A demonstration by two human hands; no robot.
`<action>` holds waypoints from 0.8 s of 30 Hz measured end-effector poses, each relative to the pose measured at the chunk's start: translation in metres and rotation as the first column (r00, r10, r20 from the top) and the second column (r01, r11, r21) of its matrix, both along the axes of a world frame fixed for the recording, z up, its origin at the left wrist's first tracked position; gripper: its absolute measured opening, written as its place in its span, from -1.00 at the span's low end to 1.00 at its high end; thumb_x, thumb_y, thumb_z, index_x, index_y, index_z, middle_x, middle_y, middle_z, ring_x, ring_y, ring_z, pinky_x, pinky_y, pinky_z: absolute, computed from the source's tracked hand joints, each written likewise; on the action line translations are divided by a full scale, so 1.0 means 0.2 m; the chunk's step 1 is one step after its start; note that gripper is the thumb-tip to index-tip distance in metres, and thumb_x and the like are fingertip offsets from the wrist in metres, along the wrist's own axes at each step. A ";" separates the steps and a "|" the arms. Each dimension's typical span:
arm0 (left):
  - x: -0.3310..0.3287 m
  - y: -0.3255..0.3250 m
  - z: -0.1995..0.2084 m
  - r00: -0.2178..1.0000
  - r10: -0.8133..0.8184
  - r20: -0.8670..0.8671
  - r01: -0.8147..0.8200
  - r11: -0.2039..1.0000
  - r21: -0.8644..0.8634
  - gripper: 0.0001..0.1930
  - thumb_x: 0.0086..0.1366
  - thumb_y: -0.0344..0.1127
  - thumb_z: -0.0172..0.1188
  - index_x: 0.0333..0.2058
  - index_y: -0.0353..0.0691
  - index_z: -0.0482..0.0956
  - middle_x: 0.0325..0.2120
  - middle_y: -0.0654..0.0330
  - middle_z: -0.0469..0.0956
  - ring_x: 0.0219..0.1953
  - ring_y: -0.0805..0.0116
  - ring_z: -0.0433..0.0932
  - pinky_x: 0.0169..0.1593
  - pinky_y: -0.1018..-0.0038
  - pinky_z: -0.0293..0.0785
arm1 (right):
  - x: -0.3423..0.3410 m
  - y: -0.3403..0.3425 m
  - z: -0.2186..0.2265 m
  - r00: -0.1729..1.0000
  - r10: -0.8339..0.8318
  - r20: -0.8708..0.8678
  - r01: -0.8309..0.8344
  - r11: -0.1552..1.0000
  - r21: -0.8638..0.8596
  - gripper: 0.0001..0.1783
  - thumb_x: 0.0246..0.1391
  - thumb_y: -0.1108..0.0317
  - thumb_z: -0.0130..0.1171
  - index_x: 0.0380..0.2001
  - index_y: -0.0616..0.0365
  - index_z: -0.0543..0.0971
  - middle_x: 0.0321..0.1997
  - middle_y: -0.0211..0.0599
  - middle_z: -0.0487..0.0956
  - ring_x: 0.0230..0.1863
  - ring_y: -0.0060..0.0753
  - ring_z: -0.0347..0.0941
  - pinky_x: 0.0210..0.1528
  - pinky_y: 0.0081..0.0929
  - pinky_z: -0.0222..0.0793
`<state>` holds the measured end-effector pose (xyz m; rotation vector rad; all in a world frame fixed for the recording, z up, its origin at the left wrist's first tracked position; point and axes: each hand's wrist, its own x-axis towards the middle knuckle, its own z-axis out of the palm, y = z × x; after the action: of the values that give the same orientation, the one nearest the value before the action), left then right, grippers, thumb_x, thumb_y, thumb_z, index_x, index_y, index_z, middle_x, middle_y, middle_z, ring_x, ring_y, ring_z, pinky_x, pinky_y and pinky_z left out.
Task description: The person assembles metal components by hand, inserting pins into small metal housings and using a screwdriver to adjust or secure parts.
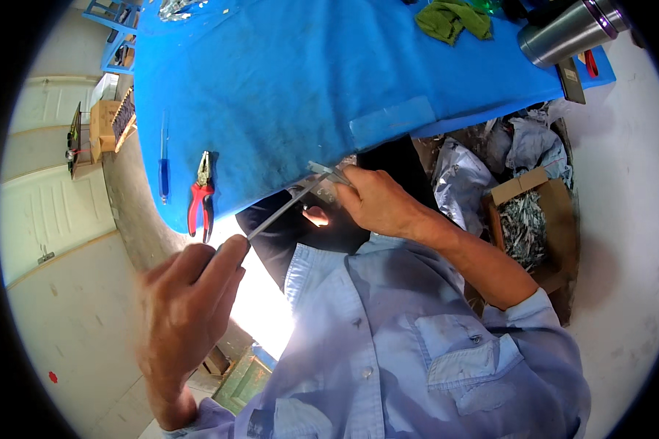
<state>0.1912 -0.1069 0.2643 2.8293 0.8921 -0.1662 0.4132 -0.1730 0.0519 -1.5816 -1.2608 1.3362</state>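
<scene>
My left hand [190,300] is closed around the handle of a long, thin grey file [285,208], mostly hidden in the fist. The file slants up and right, and its far end meets a small grey metal piece [328,173] at the table's front edge. My right hand [381,201] pinches that piece between thumb and fingers; its exact shape is partly covered. Pliers with red and black handles [202,197] lie on the blue-covered table [271,88], above my left hand. Left of them lies a blue-handled screwdriver [164,172] with a clear-looking shaft.
A steel tumbler [567,35] lies tilted at the table's far right, near a green cloth [452,20]. Below the right edge, a cardboard box [560,227] holds many thin metal-like pieces, beside grey plastic bags [461,179]. A blue rack [117,36] stands beyond the left side.
</scene>
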 end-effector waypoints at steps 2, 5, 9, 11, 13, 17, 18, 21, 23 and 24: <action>-0.05 -0.06 -0.03 0.997 0.065 0.037 -0.065 0.998 -0.016 -0.61 0.06 -0.50 0.46 -0.09 -0.11 0.68 -0.51 0.23 0.54 -0.53 0.30 0.58 -0.48 0.38 0.49 | 0.01 -0.01 0.02 0.999 -0.025 -0.046 0.022 0.998 -0.050 -0.69 0.32 0.27 0.07 -0.30 0.39 0.54 -0.47 0.13 0.60 -0.44 0.09 0.59 -0.33 -0.09 0.44; -0.11 -0.13 -0.08 0.992 0.105 0.068 -0.107 0.994 0.017 -0.59 0.04 -0.49 0.49 -0.09 -0.09 0.70 -0.47 0.25 0.56 -0.51 0.32 0.59 -0.48 0.39 0.48 | 0.01 -0.01 0.03 0.993 -0.061 -0.104 0.056 0.997 -0.058 -0.69 0.32 0.27 0.07 -0.28 0.39 0.55 -0.48 0.09 0.61 -0.45 0.01 0.59 -0.33 -0.15 0.44; -0.16 -0.16 -0.16 0.985 0.099 0.141 -0.106 0.993 0.044 -0.58 0.04 -0.47 0.51 -0.08 -0.07 0.70 -0.45 0.25 0.58 -0.50 0.35 0.59 -0.49 0.41 0.48 | -0.01 -0.01 0.00 0.987 -0.078 -0.140 0.077 0.997 -0.013 -0.68 0.32 0.25 0.09 -0.28 0.38 0.56 -0.48 0.07 0.62 -0.43 0.00 0.60 -0.32 -0.16 0.44; -0.18 -0.17 -0.17 0.985 0.082 0.153 -0.097 0.991 0.091 -0.58 0.04 -0.46 0.51 -0.08 -0.05 0.70 -0.44 0.25 0.59 -0.50 0.36 0.59 -0.49 0.42 0.48 | -0.01 0.00 0.04 0.993 -0.067 -0.094 0.065 0.998 -0.023 -0.66 0.32 0.23 0.10 -0.29 0.38 0.56 -0.48 0.08 0.62 -0.43 0.01 0.60 -0.32 -0.15 0.43; -0.19 -0.17 -0.18 0.989 0.085 0.124 -0.100 0.988 0.117 -0.58 0.06 -0.46 0.51 -0.07 -0.05 0.70 -0.42 0.25 0.60 -0.49 0.37 0.59 -0.49 0.44 0.48 | -0.01 0.00 0.05 0.996 -0.070 -0.060 0.069 0.997 -0.027 -0.65 0.31 0.21 0.11 -0.31 0.38 0.56 -0.48 0.09 0.62 -0.43 0.03 0.60 -0.32 -0.14 0.43; -0.21 -0.17 -0.20 0.993 0.066 0.103 -0.081 0.985 0.155 -0.60 0.09 -0.44 0.50 -0.06 -0.04 0.69 -0.41 0.25 0.61 -0.49 0.39 0.59 -0.49 0.47 0.47 | -0.01 0.01 0.05 0.997 -0.077 -0.011 0.077 0.996 -0.050 -0.62 0.30 0.17 0.13 -0.33 0.38 0.56 -0.47 0.11 0.62 -0.42 0.06 0.60 -0.33 -0.10 0.42; -0.21 -0.17 -0.20 0.992 0.063 0.109 -0.080 0.984 0.157 -0.60 0.09 -0.44 0.50 -0.06 -0.05 0.69 -0.41 0.25 0.61 -0.49 0.39 0.59 -0.49 0.47 0.47 | -0.01 0.01 0.06 0.998 -0.070 0.002 0.070 0.995 -0.064 -0.61 0.30 0.17 0.14 -0.34 0.37 0.56 -0.47 0.12 0.61 -0.42 0.07 0.61 -0.33 -0.09 0.42; -0.21 -0.17 -0.22 0.990 0.062 0.123 -0.079 0.987 0.143 -0.61 0.09 -0.46 0.49 -0.06 -0.08 0.69 -0.40 0.23 0.62 -0.47 0.36 0.61 -0.46 0.46 0.49 | -0.01 0.01 0.05 0.998 -0.052 0.022 0.054 0.995 -0.089 -0.69 0.28 0.25 0.09 -0.17 0.35 0.55 -0.51 -0.14 0.50 -0.47 -0.40 0.38 -0.37 -0.27 0.34; -0.21 -0.18 -0.22 0.990 0.082 0.115 -0.095 0.989 0.111 -0.59 0.08 -0.52 0.48 -0.05 -0.14 0.69 -0.38 0.20 0.64 -0.42 0.29 0.63 -0.40 0.41 0.53 | -0.01 0.01 0.06 0.998 -0.062 0.013 0.063 0.994 -0.085 -0.68 0.28 0.25 0.08 -0.17 0.35 0.55 -0.52 -0.13 0.50 -0.48 -0.40 0.39 -0.38 -0.28 0.34; -0.22 -0.17 -0.23 0.989 0.068 0.130 -0.085 0.988 0.129 -0.60 0.08 -0.49 0.49 -0.06 -0.12 0.69 -0.39 0.21 0.63 -0.45 0.32 0.61 -0.43 0.43 0.50 | -0.01 0.01 0.06 0.998 -0.067 0.009 0.068 0.994 -0.084 -0.68 0.28 0.25 0.08 -0.17 0.35 0.55 -0.52 -0.13 0.50 -0.48 -0.40 0.39 -0.38 -0.28 0.34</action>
<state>0.1476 -0.1414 0.2175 2.8827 1.0175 0.0835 0.4104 -0.1713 0.0636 -1.6721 -1.1579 1.3585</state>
